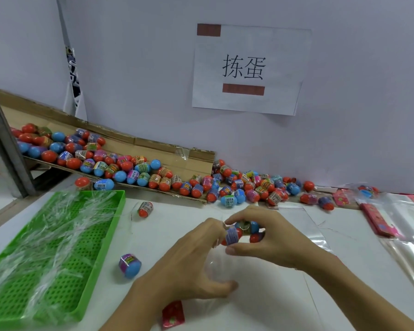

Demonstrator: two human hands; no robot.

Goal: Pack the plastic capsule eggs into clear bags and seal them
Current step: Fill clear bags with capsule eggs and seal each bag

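My right hand [270,237] grips a small cluster of capsule eggs [242,231], red and blue with printed wraps, above the white table. My left hand [191,261] holds the mouth of a clear bag [219,263] just below the cluster, thumb spread and fingertips touching the eggs. The bag is nearly invisible against the table. A loose blue and purple egg [130,265] lies left of my left hand. Another red egg [145,209] lies farther back.
A large heap of capsule eggs [134,168] spills down a cardboard ramp [167,149] along the wall. A green perforated tray [58,247] holding clear strips sits left. Clear bags [406,249] and red header cards [375,220] lie right. A red card [173,315] lies near my left wrist.
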